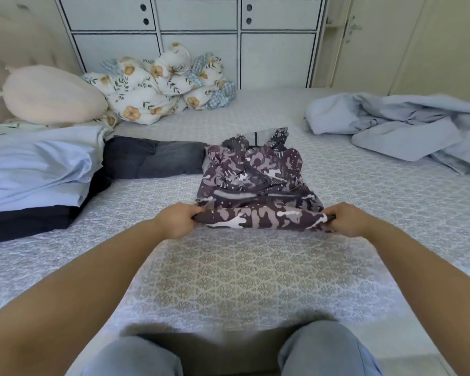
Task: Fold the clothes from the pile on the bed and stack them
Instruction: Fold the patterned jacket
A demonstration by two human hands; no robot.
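While the camouflage garment [258, 183] lay on the bed [255, 272], left hand [175, 219] and right hand [346, 219] each held a clenched grip on its near edge.

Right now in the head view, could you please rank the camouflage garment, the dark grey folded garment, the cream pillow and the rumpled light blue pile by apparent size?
1. rumpled light blue pile
2. camouflage garment and cream pillow: alike, unranked; the pillow lies farther from the camera.
3. dark grey folded garment

I hold a purple-grey camouflage garment [258, 183] over the bed [242, 267], whose cover is grey with a beige lattice print; pale blue clothes [396, 131] and a floral quilt [158, 85] lie beyond.
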